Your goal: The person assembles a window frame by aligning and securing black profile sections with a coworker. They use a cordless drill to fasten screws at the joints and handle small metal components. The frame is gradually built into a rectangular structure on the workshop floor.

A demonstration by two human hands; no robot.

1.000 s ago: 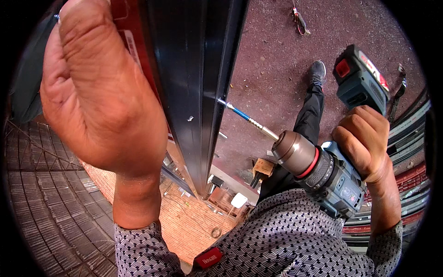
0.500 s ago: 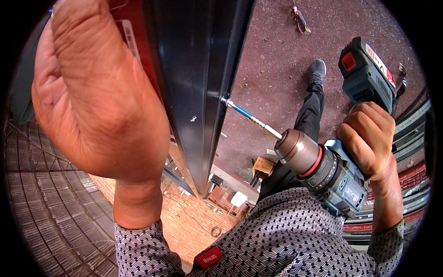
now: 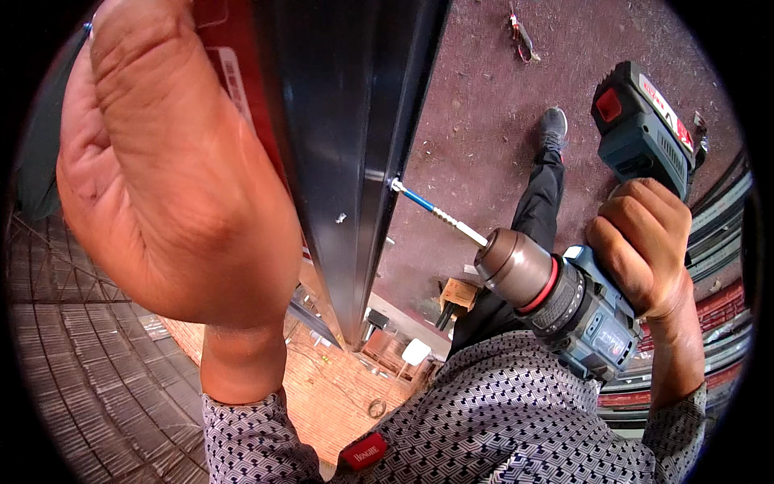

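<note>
Working on the edge of one long black profile (image 3: 347, 121), by the look of it: drilling or screwing, can't tell which, contact spot is showing too small. Profile is running down mid-view, narrowing toward lower centre. Left hand (image 3: 185, 194) is looming beside a red piece (image 3: 230, 28) at upper left; fingertips are hiding, so can't tell whether it's gripping. Drill (image 3: 597, 323) is pointing up-left at the profile, right hand (image 3: 645, 234) clamping round its grip. Bit (image 3: 435, 207) is reaching from the chuck, far end meeting the profile's right edge. Next move is probably calling for a straight, steady push, bit lining up with the hole or screw, profile being braced against slipping.

Counts, largest first: floor (image 3: 476, 161), one showing; profile, one; hands, two; drill, one, carrying one battery (image 3: 645, 121); cardboard box (image 3: 459, 294), one, sitting on the floor; shoe (image 3: 554, 129), one showing; bit, one; shiny chip (image 3: 341, 218), one, clinging to the profile.
</note>
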